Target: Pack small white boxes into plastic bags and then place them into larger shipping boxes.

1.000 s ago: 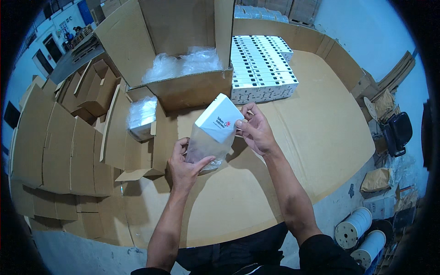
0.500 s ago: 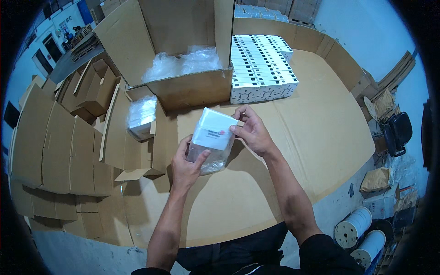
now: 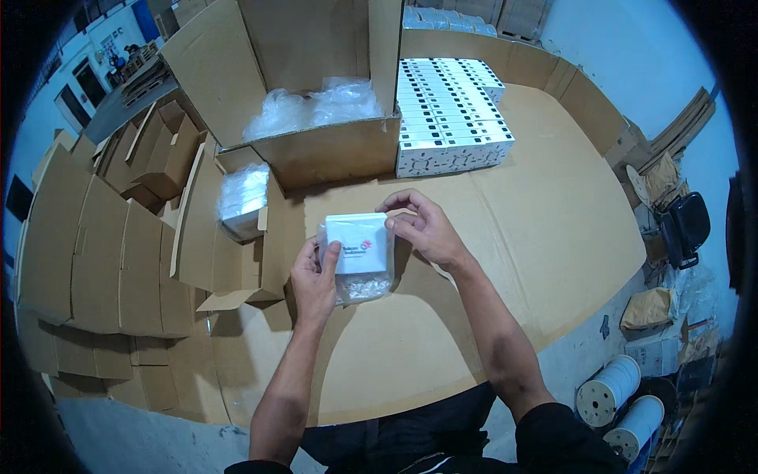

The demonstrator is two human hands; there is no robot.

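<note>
A flat white square box (image 3: 359,243) with small print sits partly inside a clear plastic bag (image 3: 363,290), whose loose part hangs below it. My left hand (image 3: 314,276) grips the bag and box from the left side, thumb on the front. At the box's upper right corner, my right hand (image 3: 422,229) pinches the edge between thumb and fingers. To the left, an open cardboard carton (image 3: 272,272) holds several plastic-wrapped white boxes (image 3: 245,201) stacked at its far end.
A large open carton (image 3: 335,158) of clear plastic bags (image 3: 316,109) stands behind my hands. Patterned white boxes (image 3: 454,150) are stacked to its right. Several cardboard cartons (image 3: 103,261) line the left. Cable spools (image 3: 608,391) and a black chair (image 3: 685,229) stand beyond the cardboard-covered table (image 3: 545,221).
The white box and bag have come slightly nearer and turned from tilted to nearly straight. Both hands moved with them, the right hand still at the upper right corner.
</note>
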